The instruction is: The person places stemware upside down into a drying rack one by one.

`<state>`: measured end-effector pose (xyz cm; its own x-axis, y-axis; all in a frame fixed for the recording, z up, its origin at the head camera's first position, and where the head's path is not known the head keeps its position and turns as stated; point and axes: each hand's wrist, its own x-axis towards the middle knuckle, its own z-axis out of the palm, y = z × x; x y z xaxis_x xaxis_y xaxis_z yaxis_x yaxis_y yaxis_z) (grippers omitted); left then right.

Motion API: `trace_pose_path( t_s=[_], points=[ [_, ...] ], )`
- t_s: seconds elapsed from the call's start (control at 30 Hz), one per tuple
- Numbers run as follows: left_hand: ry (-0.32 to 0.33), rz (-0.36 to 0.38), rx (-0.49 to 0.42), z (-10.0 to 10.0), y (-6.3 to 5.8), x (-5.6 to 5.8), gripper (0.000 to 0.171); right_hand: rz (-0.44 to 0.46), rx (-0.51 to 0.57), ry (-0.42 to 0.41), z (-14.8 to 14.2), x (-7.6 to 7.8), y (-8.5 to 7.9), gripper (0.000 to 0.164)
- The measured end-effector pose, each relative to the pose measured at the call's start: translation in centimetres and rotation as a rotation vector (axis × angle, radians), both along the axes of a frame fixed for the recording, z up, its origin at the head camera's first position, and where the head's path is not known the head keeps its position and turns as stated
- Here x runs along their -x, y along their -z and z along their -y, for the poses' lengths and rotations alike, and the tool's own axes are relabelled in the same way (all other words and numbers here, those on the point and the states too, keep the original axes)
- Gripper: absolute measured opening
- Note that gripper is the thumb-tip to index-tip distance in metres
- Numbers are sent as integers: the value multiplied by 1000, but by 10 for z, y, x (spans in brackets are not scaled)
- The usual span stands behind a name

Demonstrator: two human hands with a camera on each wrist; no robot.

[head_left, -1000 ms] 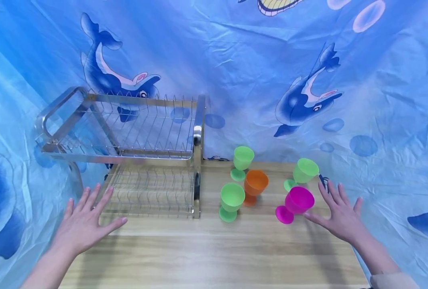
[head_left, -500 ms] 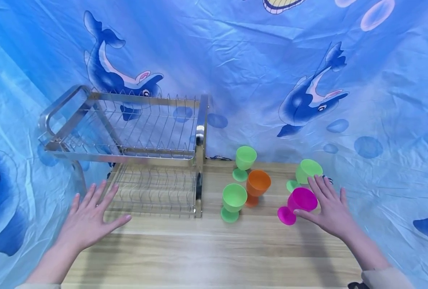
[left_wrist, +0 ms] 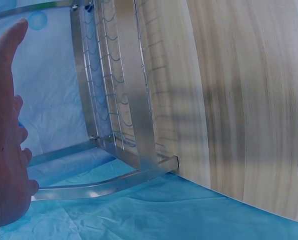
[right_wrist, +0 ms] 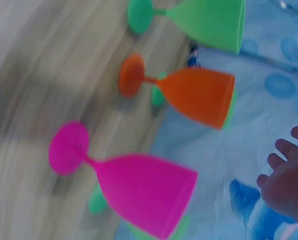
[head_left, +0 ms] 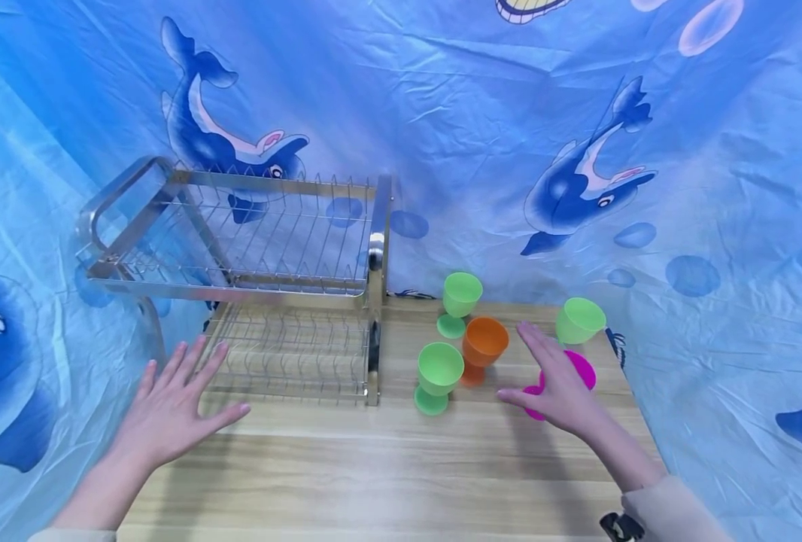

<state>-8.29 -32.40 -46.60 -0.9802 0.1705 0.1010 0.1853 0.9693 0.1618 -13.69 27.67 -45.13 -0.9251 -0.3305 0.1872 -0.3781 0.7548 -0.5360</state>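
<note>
My right hand (head_left: 563, 391) is spread over the table, overlapping the magenta goblet (head_left: 582, 369) in the head view and hiding part of it. Its fingers point toward the orange goblet (head_left: 485, 342) and grip nothing. Left of the orange one stands a green goblet (head_left: 439, 369), with another green goblet (head_left: 462, 295) behind. A third green goblet (head_left: 580, 321) is at the back right. My left hand (head_left: 167, 414), fingers spread and holding nothing, hovers in front of the two-tier metal dish rack (head_left: 238, 290). The left wrist view shows that hand (left_wrist: 6, 135) beside the rack's frame (left_wrist: 139, 90).
The wooden table (head_left: 374, 474) has its right edge near the right forearm. A blue curtain (head_left: 455, 113) with printed dolphins hangs behind and on both sides. Wire slots fill both rack tiers.
My right hand has moved left, from beside the magenta goblet to over it. The left hand stays nearly still. The goblets and rack keep their places, with a slight shift of the head view.
</note>
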Motion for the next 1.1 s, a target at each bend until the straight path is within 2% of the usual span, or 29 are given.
trace_pose_path(
  t_s=[0.2, 0.33, 0.47, 0.8, 0.93, 1.1],
  points=[
    [5, 14, 3, -3, -2, 0, 110, 160, 159, 22, 24, -9, 18, 111],
    [3, 24, 3, -5, -3, -1, 110, 207, 239, 28, 39, -14, 34, 108],
    [-1, 49, -11, -8, -2, -3, 110, 227, 297, 26, 51, -18, 51, 107],
    [5, 27, -22, -11, 1, -6, 109, 208, 451, 82, 78, -14, 94, 111],
    [4, 32, -22, -13, 1, -6, 110, 213, 490, 102, 89, -10, 105, 113],
    [6, 57, -26, -16, 0, -6, 109, 211, 507, 157, 100, -4, 111, 111]
  ],
)
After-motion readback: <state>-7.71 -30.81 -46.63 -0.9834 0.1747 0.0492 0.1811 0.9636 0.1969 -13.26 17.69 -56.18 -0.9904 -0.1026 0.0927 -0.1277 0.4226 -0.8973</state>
